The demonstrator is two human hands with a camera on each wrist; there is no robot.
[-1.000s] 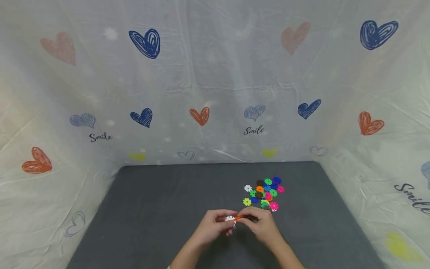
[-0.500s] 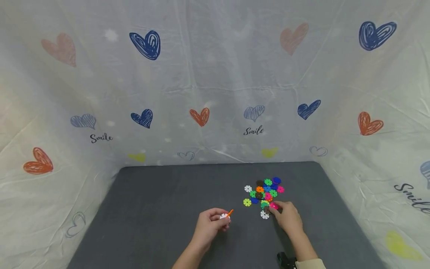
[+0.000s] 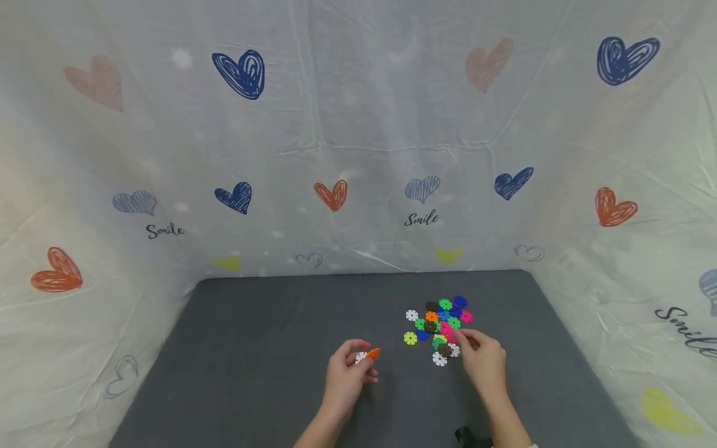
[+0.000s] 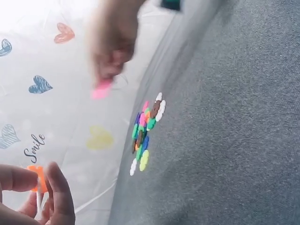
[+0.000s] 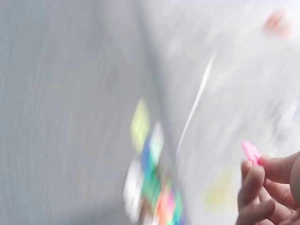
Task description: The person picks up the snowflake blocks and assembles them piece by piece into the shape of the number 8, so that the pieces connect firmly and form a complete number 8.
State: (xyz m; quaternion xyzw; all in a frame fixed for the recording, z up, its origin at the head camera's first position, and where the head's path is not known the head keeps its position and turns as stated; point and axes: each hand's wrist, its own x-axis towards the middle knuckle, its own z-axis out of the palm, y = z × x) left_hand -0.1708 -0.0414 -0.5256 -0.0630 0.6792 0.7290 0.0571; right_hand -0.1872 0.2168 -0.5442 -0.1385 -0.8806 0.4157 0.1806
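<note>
My left hand [image 3: 346,374] pinches a white notched disc [image 3: 360,358] and an orange notched disc [image 3: 373,353], which are joined at an angle. The orange disc [image 4: 37,178] stands up between thumb and finger in the left wrist view. At the right side of a disc pile, my right hand [image 3: 486,364] is raised above the table. Between its thumb and fingertips it grips a pink notched disc [image 5: 251,153], also seen as a pink blur [image 4: 101,89] in the left wrist view. A brownish patch shows by the right fingers; I cannot tell what it is.
Several loose notched discs in many colours lie in a pile, with a yellow-green disc [image 3: 411,338] at its left edge and a white disc [image 3: 439,359] at its front. They rest on the dark grey table [image 3: 269,348]. A heart-printed curtain [image 3: 370,124] encloses the back and sides.
The right hand left the joined discs, went right to the pile and lifted a pink disc, uncovering a white one. My left hand shifted slightly left, still holding the white and orange discs.
</note>
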